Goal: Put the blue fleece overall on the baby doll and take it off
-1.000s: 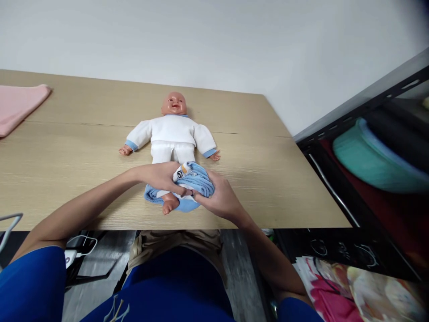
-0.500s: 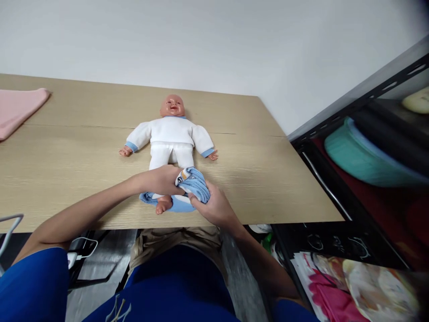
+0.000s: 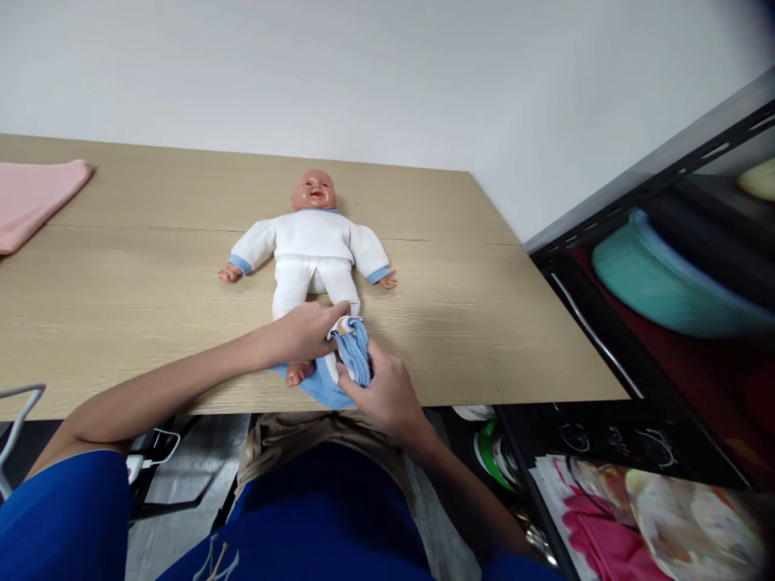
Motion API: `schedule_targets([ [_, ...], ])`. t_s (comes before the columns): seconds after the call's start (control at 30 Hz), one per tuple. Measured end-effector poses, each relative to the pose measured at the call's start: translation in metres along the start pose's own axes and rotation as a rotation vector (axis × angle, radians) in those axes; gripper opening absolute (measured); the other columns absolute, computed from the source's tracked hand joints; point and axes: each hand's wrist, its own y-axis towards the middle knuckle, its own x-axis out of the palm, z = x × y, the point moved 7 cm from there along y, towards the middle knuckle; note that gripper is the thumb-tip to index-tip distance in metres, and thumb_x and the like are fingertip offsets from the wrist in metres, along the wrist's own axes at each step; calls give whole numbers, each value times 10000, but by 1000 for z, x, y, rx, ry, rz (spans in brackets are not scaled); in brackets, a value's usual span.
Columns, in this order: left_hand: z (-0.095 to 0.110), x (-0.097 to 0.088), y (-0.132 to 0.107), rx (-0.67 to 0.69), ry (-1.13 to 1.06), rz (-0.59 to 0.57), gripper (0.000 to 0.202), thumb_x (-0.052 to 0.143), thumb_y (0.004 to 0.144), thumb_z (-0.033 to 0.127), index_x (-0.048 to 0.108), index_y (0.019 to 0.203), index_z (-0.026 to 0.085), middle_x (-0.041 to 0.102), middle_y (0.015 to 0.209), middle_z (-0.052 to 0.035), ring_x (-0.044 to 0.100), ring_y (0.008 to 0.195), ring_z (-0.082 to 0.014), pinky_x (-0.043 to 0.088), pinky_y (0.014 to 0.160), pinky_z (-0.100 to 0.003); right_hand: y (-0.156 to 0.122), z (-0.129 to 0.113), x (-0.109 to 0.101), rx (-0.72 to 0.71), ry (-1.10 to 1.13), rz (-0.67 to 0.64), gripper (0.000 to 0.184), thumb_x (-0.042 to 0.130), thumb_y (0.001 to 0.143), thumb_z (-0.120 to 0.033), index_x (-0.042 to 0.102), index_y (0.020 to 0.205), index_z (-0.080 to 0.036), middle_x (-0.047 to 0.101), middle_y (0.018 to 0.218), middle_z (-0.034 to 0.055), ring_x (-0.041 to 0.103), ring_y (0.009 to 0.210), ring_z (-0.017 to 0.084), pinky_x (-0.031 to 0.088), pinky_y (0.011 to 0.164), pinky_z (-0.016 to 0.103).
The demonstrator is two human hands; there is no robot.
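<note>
A baby doll [image 3: 312, 234] in a white suit with blue cuffs lies on its back, its head toward the wall and its legs toward me. Blue baby pants [image 3: 355, 353] with a white printed part are bunched around the doll's lower legs. One bare doll foot [image 3: 299, 373] pokes out at the left; the other is hidden by the cloth and my hands. My left hand [image 3: 312, 331] reaches across the legs, fingers closed on the upper edge of the bunched cloth. From the right, my right hand [image 3: 387, 391] pinches the same bunch between thumb and fingers.
The doll lies on a light wooden table [image 3: 151, 298] against a white wall. A folded pink cloth [image 3: 42, 202] is at the far left. To the right stands a black shelf holding a teal basin [image 3: 672, 282]. A white cable [image 3: 21, 403] shows at the left edge.
Both hands have drawn the bunched pants slightly down toward me and turned the bunch more upright. The doll's right-side leg has shifted a little to the right.
</note>
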Motion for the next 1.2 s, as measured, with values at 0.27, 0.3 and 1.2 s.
schedule_targets([
  [0.27, -1, -2, -2, 29, -28, 88, 413, 760, 1010, 360, 565, 1331, 190, 761, 1343, -178, 763, 1149, -338, 548, 977, -417, -10, 20, 2, -18, -169, 236, 251, 696, 956, -292, 717, 1204, -254, 764, 1287, 170, 793, 1065, 373, 631, 847, 467],
  [0.3, -2, -3, -2, 16, -27, 81, 436, 776, 994, 382, 561, 1321, 189, 750, 1358, -187, 755, 1170, -349, 548, 992, -425, -10, 24, 3, -5, -166, 241, 243, 681, 975, -303, 720, 1209, -250, 780, 1229, 170, 797, 1054, 385, 634, 853, 480],
  [1.2, -5, -21, -7, 118, -408, -4, 376, 685, 1009, 439, 502, 1251, 218, 753, 1118, -107, 750, 984, -300, 521, 830, -388, 11, 58, 24, 87, 636, 233, 576, 714, 962, -311, 560, 1512, -241, 755, 1555, 191, 766, 1444, 301, 625, 1269, 494],
])
